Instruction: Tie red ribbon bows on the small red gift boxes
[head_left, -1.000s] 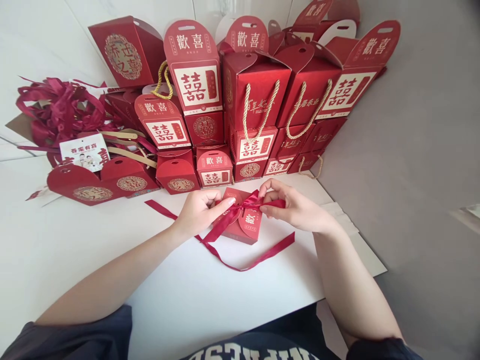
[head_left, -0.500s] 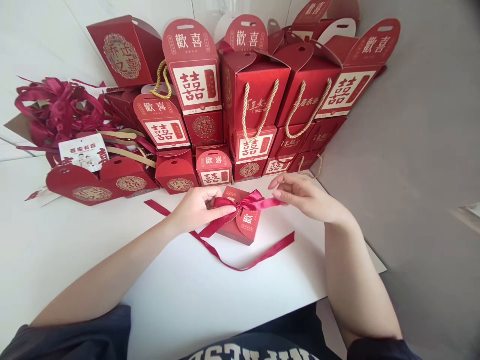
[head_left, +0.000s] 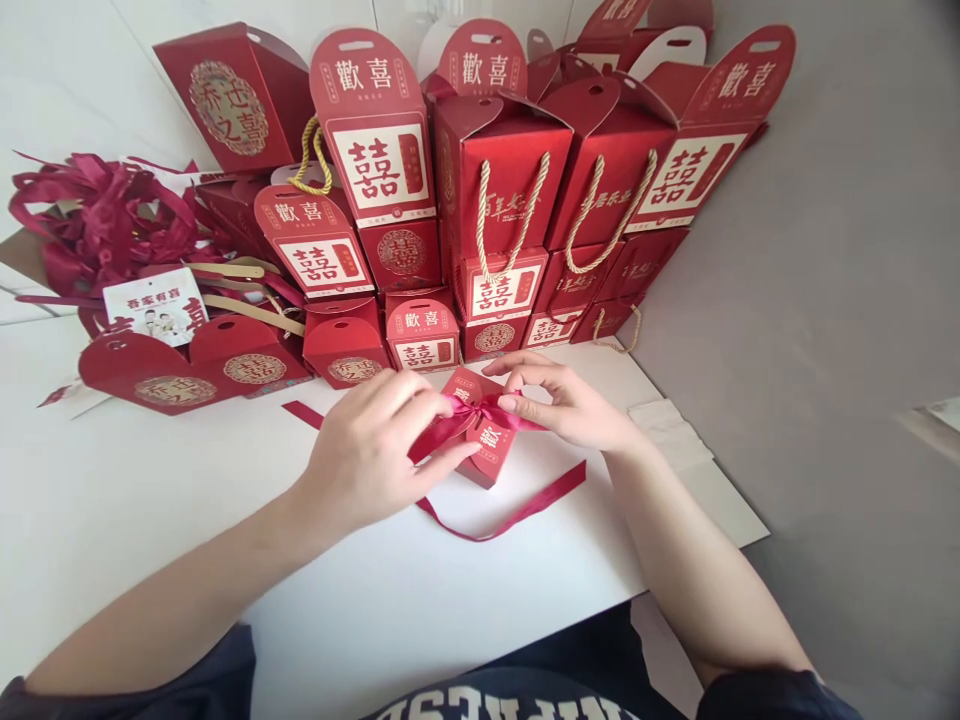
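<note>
A small red gift box (head_left: 489,462) lies on the white table, with a dark pink satin ribbon bow (head_left: 474,408) tied over its lid. My left hand (head_left: 371,445) is at the bow's left side, its curled fingers on the ribbon and its thumb stretched low over the lid. From the right, my right hand (head_left: 559,400) pinches the right part of the bow between thumb and fingers. My hands partly cover the bow and the box. In front of the box a loose length of dark pink ribbon (head_left: 517,522) curves over the table.
Stacked red gift boxes (head_left: 401,252) stand along the back, some with rope handles (head_left: 517,270). At the left is a heap of dark pink ribbons (head_left: 112,215) beside a white printed card (head_left: 156,305). A grey surface (head_left: 810,330) rises at the right.
My left hand has shifted its hold, its thumb now lower and apart from the index finger. The right hand has moved left, from the ribbon's end to the bow.
</note>
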